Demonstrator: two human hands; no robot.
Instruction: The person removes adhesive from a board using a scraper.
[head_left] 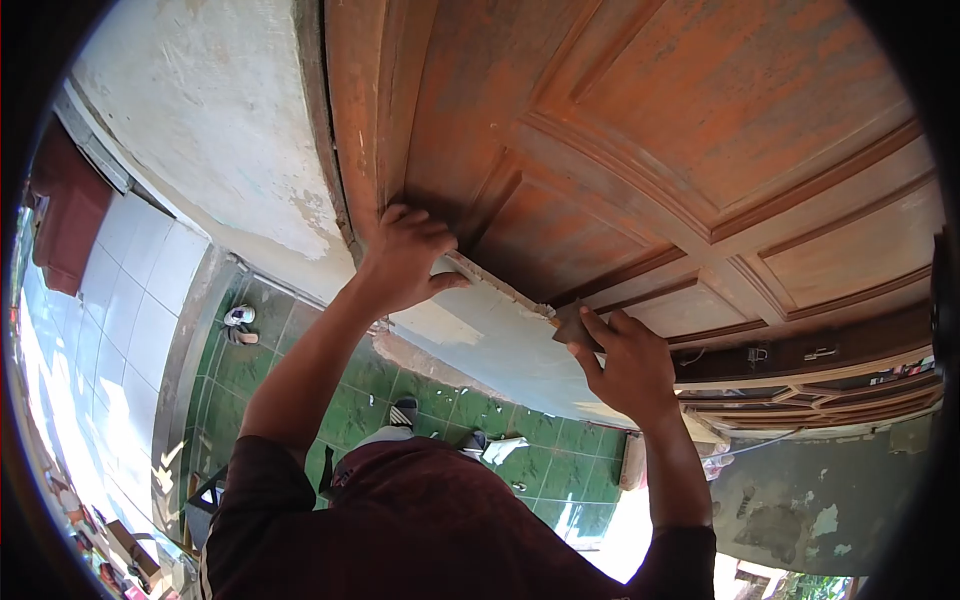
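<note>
My left hand [408, 260] rests at the lower left corner of the wooden window shutter [600, 200], by the frame's upright, its thumb apart from the fingers, with nothing visible in it. The fingers of my right hand [628, 362] are closed on a small dark block [578, 330], which touches the rough edge of the sill [500, 290]. Red-brown paint on the shutter looks worn, with greyish patches. Below the sill the wall [440, 328] is pale and partly chipped.
White scraps lie on the green tiled floor [360, 390] near my feet. A pair of shoes [240, 325] stands at the left. Metal latches [757, 354] and a slatted wooden part [800, 400] are at the right. A white wall [210, 120] rises at the upper left.
</note>
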